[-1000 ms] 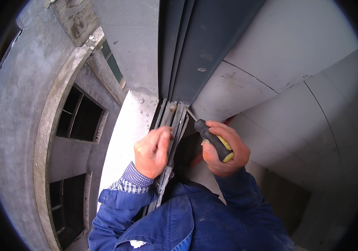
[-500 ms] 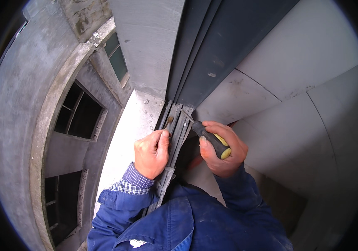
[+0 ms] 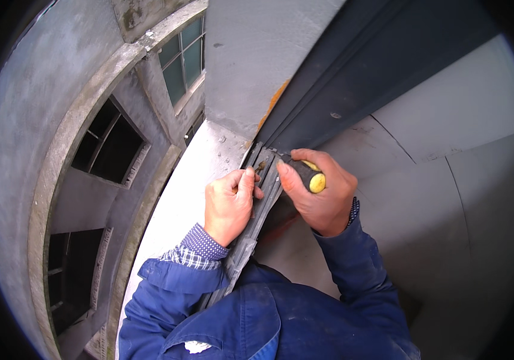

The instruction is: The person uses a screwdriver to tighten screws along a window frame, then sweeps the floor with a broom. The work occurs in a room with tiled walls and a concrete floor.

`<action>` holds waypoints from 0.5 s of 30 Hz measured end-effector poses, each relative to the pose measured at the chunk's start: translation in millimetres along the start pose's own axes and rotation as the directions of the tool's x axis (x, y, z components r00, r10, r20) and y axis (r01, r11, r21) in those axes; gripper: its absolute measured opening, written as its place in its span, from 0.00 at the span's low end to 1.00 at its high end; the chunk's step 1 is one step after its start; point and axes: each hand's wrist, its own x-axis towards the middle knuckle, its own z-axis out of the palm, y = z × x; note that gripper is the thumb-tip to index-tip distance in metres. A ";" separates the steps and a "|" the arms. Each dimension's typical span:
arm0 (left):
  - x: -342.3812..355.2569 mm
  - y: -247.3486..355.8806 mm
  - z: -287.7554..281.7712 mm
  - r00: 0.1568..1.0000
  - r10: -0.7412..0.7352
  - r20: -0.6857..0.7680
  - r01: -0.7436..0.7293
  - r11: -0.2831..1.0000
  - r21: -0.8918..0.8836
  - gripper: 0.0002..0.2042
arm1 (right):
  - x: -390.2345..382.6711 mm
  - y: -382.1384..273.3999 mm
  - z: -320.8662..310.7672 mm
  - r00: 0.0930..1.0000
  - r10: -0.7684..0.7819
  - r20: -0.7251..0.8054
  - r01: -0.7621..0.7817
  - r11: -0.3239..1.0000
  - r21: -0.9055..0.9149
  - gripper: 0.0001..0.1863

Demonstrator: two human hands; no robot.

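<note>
With right hand, closed around black-and-yellow screwdriver, aiming shaft toward far end of grey metal track; whether touching with tip, cannot tell. With left hand, at left side of track, pinching small brown-tipped tool between thumb and fingers. Farther out: dark metal post beyond track, pale ledge at left, green-paned window far left. Probably in middle of work; how much done or left, cannot tell. No brand, label or writing readable.

The right hand grips a screwdriver at the track.
</note>
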 end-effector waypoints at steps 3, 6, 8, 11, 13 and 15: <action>1.2 2.1 -0.5 1.000 -0.024 0.000 0.024 0.999 -0.024 0.18 | 12.1 -2.8 3.9 0.999 0.002 0.040 -0.002 1.000 0.000 0.12; 1.9 4.6 0.7 0.999 -0.040 -0.008 0.039 0.997 -0.074 0.18 | 19.2 -5.1 7.7 0.997 0.010 0.079 -0.010 1.000 -0.005 0.13; 2.7 5.2 1.6 0.999 -0.029 -0.014 0.028 0.996 -0.087 0.18 | 21.3 -9.0 8.3 0.994 0.046 0.096 -0.047 0.999 0.006 0.15; 5.6 4.8 1.4 0.999 -0.018 -0.034 0.016 0.997 -0.071 0.18 | 20.9 -9.4 9.8 0.995 0.016 0.102 -0.014 1.000 -0.016 0.13; 7.1 4.8 1.8 0.999 -0.008 -0.046 0.005 0.998 -0.067 0.19 | 21.2 -11.9 9.1 0.995 -0.005 0.104 0.009 0.999 -0.034 0.12; 7.6 6.9 1.6 0.999 -0.008 -0.044 0.005 0.998 -0.064 0.19 | 20.8 -13.5 7.7 0.994 -0.013 0.105 0.017 0.999 -0.038 0.12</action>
